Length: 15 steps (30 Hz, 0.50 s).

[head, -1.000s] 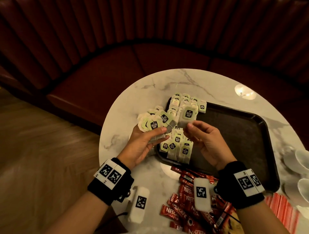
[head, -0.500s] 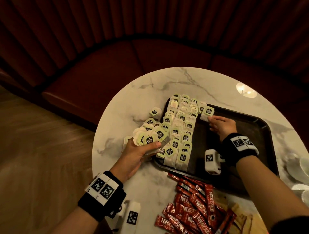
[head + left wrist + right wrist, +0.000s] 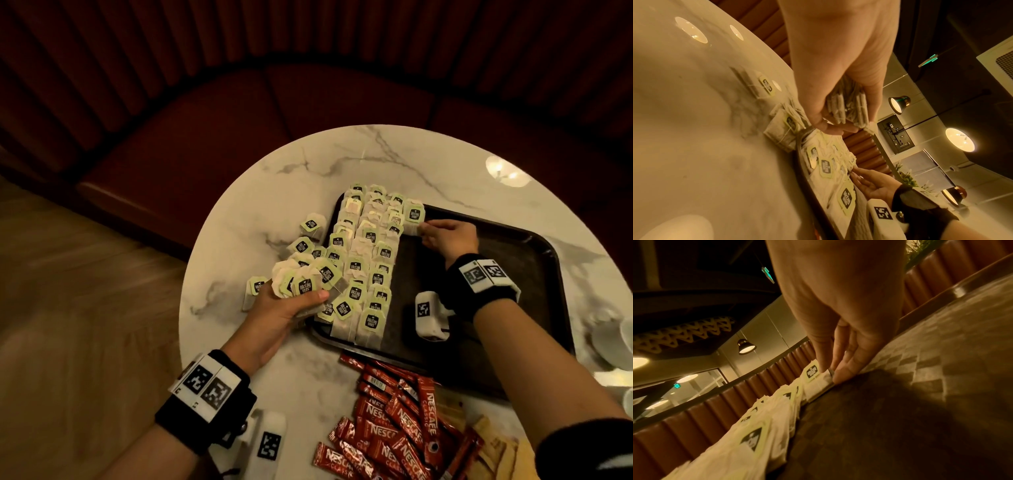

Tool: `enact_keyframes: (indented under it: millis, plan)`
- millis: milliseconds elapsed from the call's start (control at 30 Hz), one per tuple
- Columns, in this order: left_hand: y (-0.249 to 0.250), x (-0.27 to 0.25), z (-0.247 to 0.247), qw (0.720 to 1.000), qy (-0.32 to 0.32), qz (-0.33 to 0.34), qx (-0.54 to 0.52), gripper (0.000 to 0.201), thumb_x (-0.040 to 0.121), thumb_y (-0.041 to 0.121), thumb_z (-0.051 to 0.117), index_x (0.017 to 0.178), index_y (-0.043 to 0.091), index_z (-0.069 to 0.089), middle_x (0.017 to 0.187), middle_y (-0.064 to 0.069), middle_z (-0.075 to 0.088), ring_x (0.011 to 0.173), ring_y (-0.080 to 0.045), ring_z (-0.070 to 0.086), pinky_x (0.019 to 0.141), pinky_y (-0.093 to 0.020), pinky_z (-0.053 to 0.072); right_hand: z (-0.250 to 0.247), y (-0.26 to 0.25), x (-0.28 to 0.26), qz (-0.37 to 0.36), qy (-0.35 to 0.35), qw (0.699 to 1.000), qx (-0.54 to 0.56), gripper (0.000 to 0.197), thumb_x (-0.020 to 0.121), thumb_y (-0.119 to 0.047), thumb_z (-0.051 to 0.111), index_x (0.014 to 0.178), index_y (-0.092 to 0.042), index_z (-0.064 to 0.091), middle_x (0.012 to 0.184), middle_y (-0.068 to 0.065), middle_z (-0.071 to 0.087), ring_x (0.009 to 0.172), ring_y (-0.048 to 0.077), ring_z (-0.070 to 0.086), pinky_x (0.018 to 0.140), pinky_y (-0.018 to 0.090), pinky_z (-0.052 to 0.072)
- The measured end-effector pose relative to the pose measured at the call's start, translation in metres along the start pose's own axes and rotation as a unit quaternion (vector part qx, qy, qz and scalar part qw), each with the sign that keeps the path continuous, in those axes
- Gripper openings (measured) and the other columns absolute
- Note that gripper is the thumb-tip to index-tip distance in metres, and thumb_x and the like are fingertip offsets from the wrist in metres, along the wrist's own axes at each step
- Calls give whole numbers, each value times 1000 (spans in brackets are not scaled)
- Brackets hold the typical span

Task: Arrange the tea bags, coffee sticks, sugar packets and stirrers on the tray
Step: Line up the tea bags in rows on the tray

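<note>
A dark tray (image 3: 534,274) lies on the round marble table (image 3: 342,164). Rows of green-tagged tea bags (image 3: 368,260) fill its left part. My left hand (image 3: 291,301) grips a fanned bunch of tea bags (image 3: 305,279) (image 3: 849,104) over the tray's left edge. At the tray's far left, my right hand (image 3: 424,230) pinches one tea bag (image 3: 413,217) (image 3: 816,376) by its near edge, down on the tray floor beside the rows. Red coffee sticks (image 3: 394,428) lie heaped on the table in front of the tray.
Loose tea bags (image 3: 310,226) lie on the marble left of the tray. Yellowish packets (image 3: 493,442) sit right of the coffee sticks. White cups (image 3: 627,329) stand at the table's right edge. A red upholstered bench (image 3: 239,113) curves behind the table.
My right hand carried one tea bag from the middle up to the tray's far left and set it down beside the rows. My left hand has kept hold of its bunch.
</note>
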<state>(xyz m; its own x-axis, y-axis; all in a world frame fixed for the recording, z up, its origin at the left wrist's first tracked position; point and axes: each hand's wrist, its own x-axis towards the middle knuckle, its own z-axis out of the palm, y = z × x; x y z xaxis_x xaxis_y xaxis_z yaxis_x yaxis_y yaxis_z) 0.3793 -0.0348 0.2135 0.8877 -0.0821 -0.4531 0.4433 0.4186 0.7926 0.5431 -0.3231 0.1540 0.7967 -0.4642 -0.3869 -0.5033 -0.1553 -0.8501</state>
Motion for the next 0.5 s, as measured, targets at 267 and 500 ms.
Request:
enact_keyframes:
  millis: [267,500]
  plan:
    - [6,-1,6,1000,1,-5,-11,32,76,-6,70,105,8,68,96,-10,75,85,-23,71,69,-32,61,-12,-51,-124,-123,-225,965,52,15,89,-15,69,103,-19,68,106,3,73,96,16,70,85,26,55]
    - [10,-6,11,1000,-17,15,12,41,73,2,73,113,10,66,104,-11,74,89,-22,72,66,-29,58,-3,-40,-200,-141,-356,924,-24,18,87,-14,70,104,-20,70,96,-2,73,86,8,69,72,19,54]
